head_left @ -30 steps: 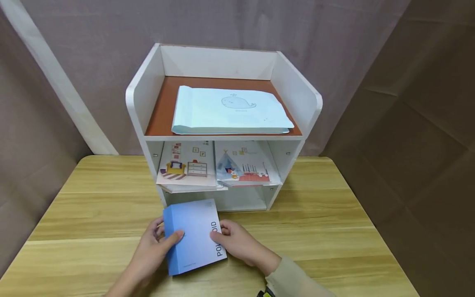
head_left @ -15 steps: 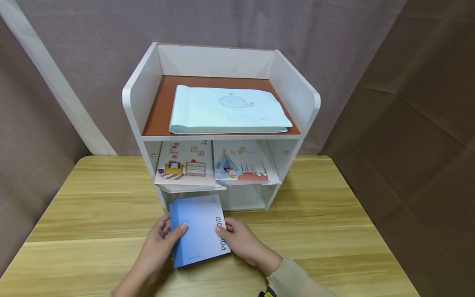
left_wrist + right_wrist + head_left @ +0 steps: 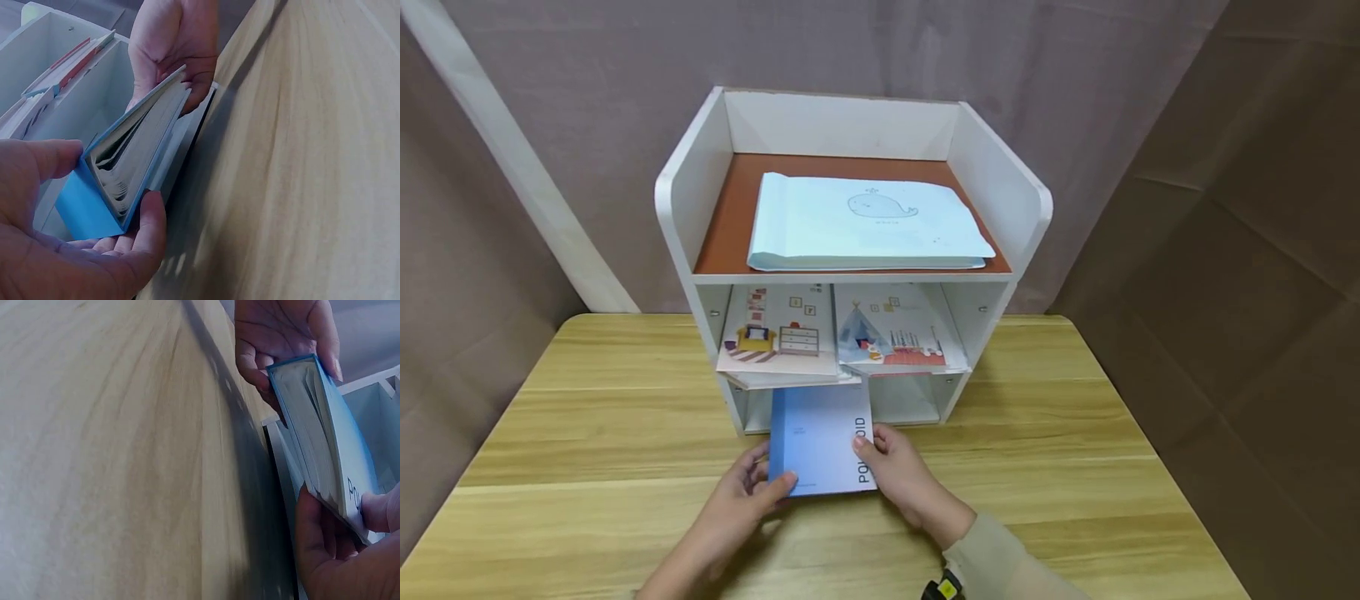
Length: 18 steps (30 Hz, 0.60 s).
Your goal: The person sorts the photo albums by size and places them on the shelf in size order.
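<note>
A blue-to-white photo album [image 3: 822, 446] with dark lettering on its cover is held between both hands at the front of the shelf's lowest compartment. Its far end passes beneath the middle shelf and is hidden there. My left hand [image 3: 737, 504] grips the blue spine side, thumb on the cover and fingers underneath. On the opposite side, my right hand [image 3: 906, 475] pinches the edge near the lettering. The left wrist view shows the album's thick pages [image 3: 140, 140] slightly fanned between its covers. In the right wrist view the album [image 3: 340, 434] is tilted above the table.
A white three-level shelf unit [image 3: 1000, 175] stands on the wooden table [image 3: 1075, 467]. On its top lies a pale book [image 3: 820, 225] with a whale drawing. Two illustrated books [image 3: 782, 342] lie side by side on the middle level, their front edges jutting out slightly.
Both hands have moved the album forward and to the right, from in front of the shelf to partly inside the lowest compartment. It has also turned straighter to the shelf.
</note>
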Available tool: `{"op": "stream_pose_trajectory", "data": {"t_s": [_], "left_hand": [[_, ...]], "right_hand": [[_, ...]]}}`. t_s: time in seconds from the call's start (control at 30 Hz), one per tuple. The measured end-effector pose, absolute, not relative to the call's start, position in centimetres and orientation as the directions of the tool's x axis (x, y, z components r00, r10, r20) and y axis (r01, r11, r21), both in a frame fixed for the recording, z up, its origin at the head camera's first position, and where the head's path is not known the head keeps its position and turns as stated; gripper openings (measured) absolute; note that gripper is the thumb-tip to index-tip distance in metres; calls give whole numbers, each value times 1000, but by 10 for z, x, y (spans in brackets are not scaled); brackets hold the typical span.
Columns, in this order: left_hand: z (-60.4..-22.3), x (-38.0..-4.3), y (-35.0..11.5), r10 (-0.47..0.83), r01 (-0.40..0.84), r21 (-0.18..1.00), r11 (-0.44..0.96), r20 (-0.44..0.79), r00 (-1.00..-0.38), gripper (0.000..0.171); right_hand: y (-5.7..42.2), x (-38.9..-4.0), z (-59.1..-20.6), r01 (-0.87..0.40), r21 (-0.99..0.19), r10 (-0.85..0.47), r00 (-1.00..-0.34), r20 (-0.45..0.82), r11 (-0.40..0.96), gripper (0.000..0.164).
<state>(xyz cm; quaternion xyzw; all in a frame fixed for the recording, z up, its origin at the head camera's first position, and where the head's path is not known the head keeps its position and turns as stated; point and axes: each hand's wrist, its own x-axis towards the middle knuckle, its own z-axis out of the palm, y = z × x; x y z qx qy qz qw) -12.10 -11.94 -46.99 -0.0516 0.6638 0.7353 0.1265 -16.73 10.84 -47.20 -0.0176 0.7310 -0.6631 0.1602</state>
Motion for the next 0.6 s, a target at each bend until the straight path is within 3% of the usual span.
{"op": "stream_pose_trajectory", "data": {"t_s": [0.6], "left_hand": [[-472,-122,-117,112,-294,950,-101,-283,-953,73]], "right_hand": [[103,-174,-468,181,-966,-209,-953,-218,185,38]]}}
